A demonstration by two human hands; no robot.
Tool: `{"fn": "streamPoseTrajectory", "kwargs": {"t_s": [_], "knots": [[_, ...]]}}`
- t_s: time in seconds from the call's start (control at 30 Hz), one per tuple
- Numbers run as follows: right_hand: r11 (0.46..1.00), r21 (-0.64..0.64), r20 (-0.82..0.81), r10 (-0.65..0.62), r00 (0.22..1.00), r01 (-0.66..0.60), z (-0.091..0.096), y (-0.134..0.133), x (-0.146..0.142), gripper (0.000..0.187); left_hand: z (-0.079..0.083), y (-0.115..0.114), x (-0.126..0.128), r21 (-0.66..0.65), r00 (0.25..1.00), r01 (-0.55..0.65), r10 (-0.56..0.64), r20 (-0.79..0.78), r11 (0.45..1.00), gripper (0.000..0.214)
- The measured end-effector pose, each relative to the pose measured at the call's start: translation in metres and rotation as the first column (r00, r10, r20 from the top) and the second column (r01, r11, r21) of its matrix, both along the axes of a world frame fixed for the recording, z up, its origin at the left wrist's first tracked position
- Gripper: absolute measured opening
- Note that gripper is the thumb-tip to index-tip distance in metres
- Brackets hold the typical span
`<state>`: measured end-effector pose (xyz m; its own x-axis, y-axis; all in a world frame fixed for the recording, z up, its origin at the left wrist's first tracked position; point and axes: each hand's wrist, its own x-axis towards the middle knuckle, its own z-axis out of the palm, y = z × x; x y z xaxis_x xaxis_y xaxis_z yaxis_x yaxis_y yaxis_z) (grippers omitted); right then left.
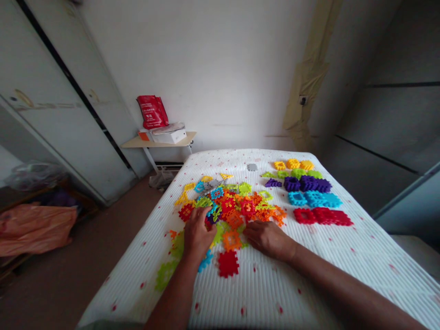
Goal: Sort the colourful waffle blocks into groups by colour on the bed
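Note:
A mixed pile of plastic interlocking building pieces (234, 219) in several colours lies on the bed. My left hand (196, 233) reaches into its left side, thumb and index finger apart, with purple and red pieces near the gap. My right hand (268, 236) rests at the pile's right front edge. Its fingers are curled down, and what they hold, if anything, is hidden. Between the hands lies an orange square frame piece (231, 239). Nearer to me are a solid red square piece (228, 264) and a partly covered blue piece (206, 261).
Sorted rows stand at the right: yellow pieces (293, 164), green pieces (298, 173), purple pieces (314, 184), blue pieces (318, 199) and red pieces (323, 216). One grey piece (252, 167) lies apart. Beyond the bed (275, 288), a small table (135, 142) holds a red bag (152, 112).

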<state>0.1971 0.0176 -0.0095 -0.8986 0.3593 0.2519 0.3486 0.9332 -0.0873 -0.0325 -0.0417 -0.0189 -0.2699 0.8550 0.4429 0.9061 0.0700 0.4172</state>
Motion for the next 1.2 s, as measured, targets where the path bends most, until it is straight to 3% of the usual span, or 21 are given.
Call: {"fn": "streamPoseTrajectory", "kwargs": {"t_s": [0.2,0.37,0.5,0.67,0.83,0.97,1.07,1.2], "knots": [[1.000,0.019,0.011,-0.002,1.000,0.002,-0.004,0.001,0.000,0.024,0.008,-0.007,0.009,-0.135,0.976,-0.157,0.134,-0.170,0.978,0.052],[1.000,0.023,0.019,0.001,1.000,-0.002,-0.003,0.001,-0.001,0.025,0.006,-0.004,0.007,-0.150,0.982,-0.136,0.113,-0.151,0.979,0.050],[1.000,0.024,0.015,-0.001,1.000,0.001,-0.002,0.001,-0.001,0.026,0.003,-0.001,0.004,-0.024,0.995,-0.077,0.075,-0.073,0.997,0.050],[1.000,0.023,0.006,0.002,1.000,-0.002,-0.002,0.001,-0.001,0.027,-0.002,0.003,0.000,0.249,0.975,0.050,-0.101,0.197,0.967,0.046],[1.000,-0.013,0.007,0.003,1.000,-0.002,0.001,0.000,-0.001,0.028,-0.006,0.002,-0.001,0.305,0.919,0.130,-0.230,0.319,0.943,0.048],[0.993,-0.119,-0.068,-0.018,0.997,0.010,0.002,0.002,0.000,0.019,-0.009,0.000,0.000,0.342,0.867,0.194,-0.324,0.379,0.920,0.050],[0.976,-0.216,-0.203,-0.069,0.977,0.024,0.003,0.005,-0.001,0.019,-0.008,-0.001,0.003,0.336,0.893,0.230,-0.335,0.299,0.913,0.049],[0.925,-0.377,-0.363,-0.183,0.914,0.035,0.008,0.006,-0.009,0.018,-0.003,-0.003,0.010,0.304,0.924,0.334,-0.373,0.079,0.892,0.049]]}}
